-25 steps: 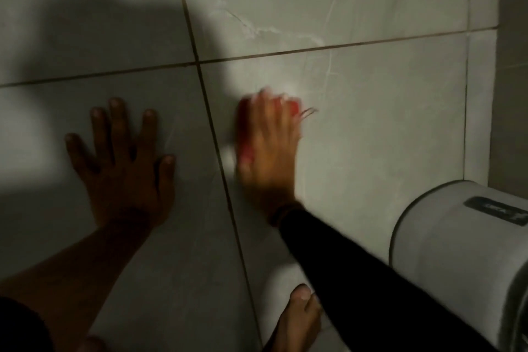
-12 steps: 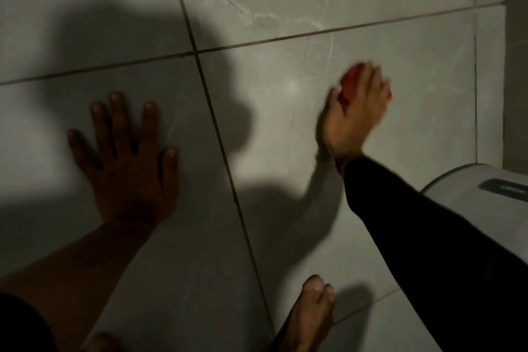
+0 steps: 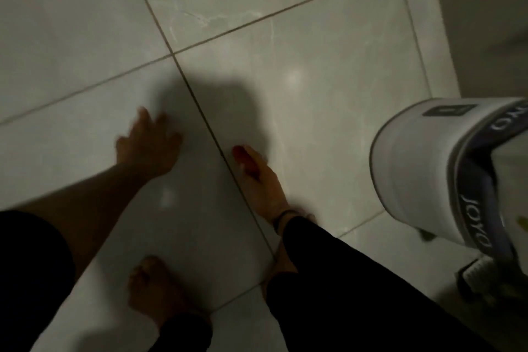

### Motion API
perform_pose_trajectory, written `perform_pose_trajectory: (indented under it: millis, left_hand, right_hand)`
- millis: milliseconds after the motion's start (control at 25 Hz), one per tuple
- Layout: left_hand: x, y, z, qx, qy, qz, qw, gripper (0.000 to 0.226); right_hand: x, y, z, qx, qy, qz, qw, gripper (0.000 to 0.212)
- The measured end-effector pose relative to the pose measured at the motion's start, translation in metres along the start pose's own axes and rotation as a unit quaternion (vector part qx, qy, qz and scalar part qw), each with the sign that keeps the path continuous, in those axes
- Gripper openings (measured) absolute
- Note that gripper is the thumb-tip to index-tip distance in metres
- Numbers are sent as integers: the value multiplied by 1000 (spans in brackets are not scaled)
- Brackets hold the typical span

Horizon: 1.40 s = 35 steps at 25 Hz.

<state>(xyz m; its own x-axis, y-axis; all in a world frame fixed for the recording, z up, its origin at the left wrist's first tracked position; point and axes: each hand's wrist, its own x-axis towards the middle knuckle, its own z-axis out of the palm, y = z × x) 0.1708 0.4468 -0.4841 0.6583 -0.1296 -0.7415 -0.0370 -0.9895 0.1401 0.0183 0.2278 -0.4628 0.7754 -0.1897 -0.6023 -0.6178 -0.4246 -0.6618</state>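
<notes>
Gripping a red scrubber (image 3: 241,155) under the fingers of the right hand (image 3: 264,184), pressing it onto the floor tile (image 3: 314,123) just right of the dark grout line (image 3: 208,123). Resting the left hand (image 3: 148,146) flat on the neighbouring tile, fingers spread, holding nothing. Working near a white bucket (image 3: 414,166).

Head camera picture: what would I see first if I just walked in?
Probably the bright red scrubber under the right hand, low in the middle on the grey floor tiles. Next comes the big white bucket marked JOYO at the right edge. The left hand lies spread on the tile further left.
</notes>
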Motion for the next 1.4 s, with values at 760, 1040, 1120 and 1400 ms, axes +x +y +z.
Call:
perform_pose_trajectory:
  millis: [760,1040,1120,1400]
  left_hand:
    - [-276,544,-99,-14,-165,301,939,37]
    - [-254,610,-25,145,-64,328,931,33]
    - [-248,610,-12,178,-44,314,931,35]
    - [-258,605,4,205,15,378,903,63]
  right_hand:
    - [-223,8,-420,526,441,290,667,30]
    - [-192,102,-451,402,355,382,753,49]
    - [-185,114,-449,369,324,391,778,59]
    - [-179,109,-441,182,363,480,777,101]
